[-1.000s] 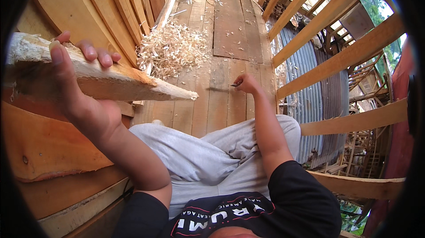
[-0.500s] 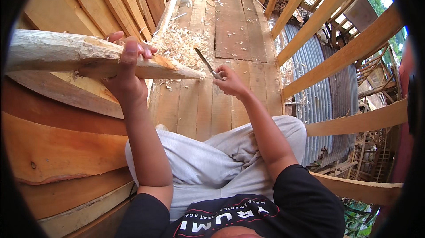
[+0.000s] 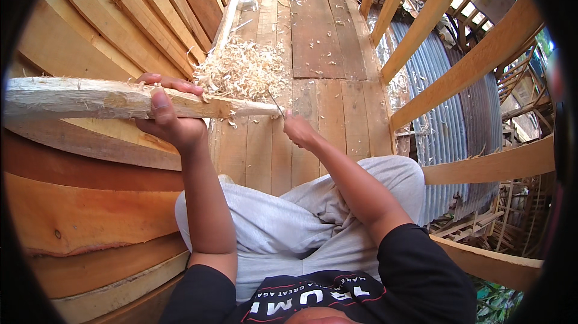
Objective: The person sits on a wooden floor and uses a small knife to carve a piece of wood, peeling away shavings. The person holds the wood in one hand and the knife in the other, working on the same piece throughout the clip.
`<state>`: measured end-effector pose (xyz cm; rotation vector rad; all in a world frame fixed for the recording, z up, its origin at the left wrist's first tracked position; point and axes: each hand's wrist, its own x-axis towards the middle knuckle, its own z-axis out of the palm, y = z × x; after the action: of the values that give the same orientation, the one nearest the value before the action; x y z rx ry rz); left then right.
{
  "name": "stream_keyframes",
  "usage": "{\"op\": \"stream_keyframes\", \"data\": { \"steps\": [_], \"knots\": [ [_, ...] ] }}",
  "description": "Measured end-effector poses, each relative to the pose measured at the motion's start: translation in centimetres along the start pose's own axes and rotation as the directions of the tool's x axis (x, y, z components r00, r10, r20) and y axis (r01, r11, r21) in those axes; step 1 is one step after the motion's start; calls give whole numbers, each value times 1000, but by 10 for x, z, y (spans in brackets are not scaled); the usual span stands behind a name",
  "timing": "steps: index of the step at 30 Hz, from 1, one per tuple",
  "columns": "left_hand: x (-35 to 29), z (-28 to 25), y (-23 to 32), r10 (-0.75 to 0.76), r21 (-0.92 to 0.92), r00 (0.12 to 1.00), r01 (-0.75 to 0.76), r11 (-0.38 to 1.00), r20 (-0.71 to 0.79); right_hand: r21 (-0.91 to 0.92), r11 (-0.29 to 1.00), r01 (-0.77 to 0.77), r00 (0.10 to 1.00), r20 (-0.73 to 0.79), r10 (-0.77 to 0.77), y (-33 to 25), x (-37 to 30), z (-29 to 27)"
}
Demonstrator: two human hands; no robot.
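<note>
One pale wooden pole (image 3: 108,98) is held above the plank floor (image 3: 330,110), tapered end pointing right. The left hand (image 3: 176,126) wraps its thicker part; the right hand (image 3: 299,132) grips a knife (image 3: 277,106), blade at the tip. The pole looks stiff, fairly heavy and rough enough not to slip; behind the taper seems the best hold.

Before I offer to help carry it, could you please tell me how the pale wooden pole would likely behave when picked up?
The pale wooden pole is probably stiff, showing no sag past the left hand. Its thickness suggests some weight, while the slender tapered end might chip more easily.
</note>
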<state>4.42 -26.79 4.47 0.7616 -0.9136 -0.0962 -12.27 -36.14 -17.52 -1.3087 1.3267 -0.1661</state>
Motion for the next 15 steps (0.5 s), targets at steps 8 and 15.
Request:
{"op": "stream_keyframes", "data": {
  "steps": [8,15],
  "knots": [
    [1,-2,-12,-50,-79,998,46,996,-43,-225,839,496,858,-23,-514,-53,-40,9],
    [8,-6,-12,-139,-48,981,134,990,-138,-339,821,459,865,-40,-500,-51,-34,18]
  ]
}}
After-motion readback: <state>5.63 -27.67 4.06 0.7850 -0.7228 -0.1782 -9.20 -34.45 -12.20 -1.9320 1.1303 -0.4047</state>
